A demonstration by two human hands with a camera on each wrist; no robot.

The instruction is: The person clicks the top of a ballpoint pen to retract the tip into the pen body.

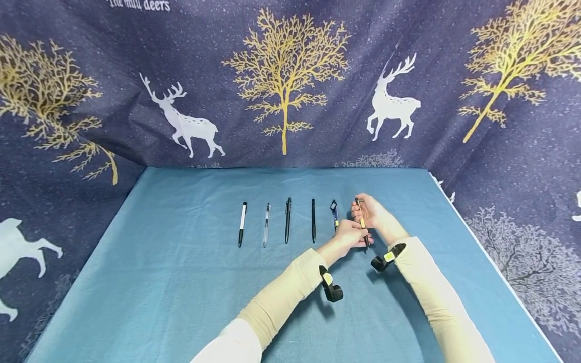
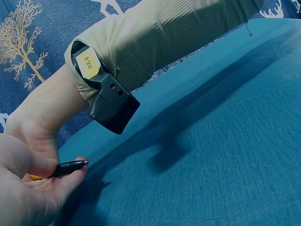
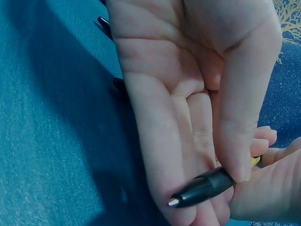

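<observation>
A dark pen with a yellow band (image 1: 362, 220) is held between both hands, tilted above the cloth near the right end of a row of pens. My left hand (image 1: 349, 234) pinches it close to its tip, thumb on top and fingers beneath. Around its upper part curl the fingers of my right hand (image 1: 372, 212). In the left wrist view, the black grip and tip of the pen (image 2: 69, 168) stick out past the left thumb. The right wrist view shows the silver point of the pen (image 3: 202, 189) above the left fingers; the right hand (image 3: 268, 188) is partly hidden behind.
Left of the hands lie a blue pen (image 1: 335, 212), a slim black pen (image 1: 313, 221), a black pen with a clip (image 1: 288, 221), a clear pen (image 1: 266, 225) and a white-and-black pen (image 1: 242, 224). Blue cloth (image 1: 181, 282) covers the table; a patterned curtain (image 1: 327, 146) hangs behind.
</observation>
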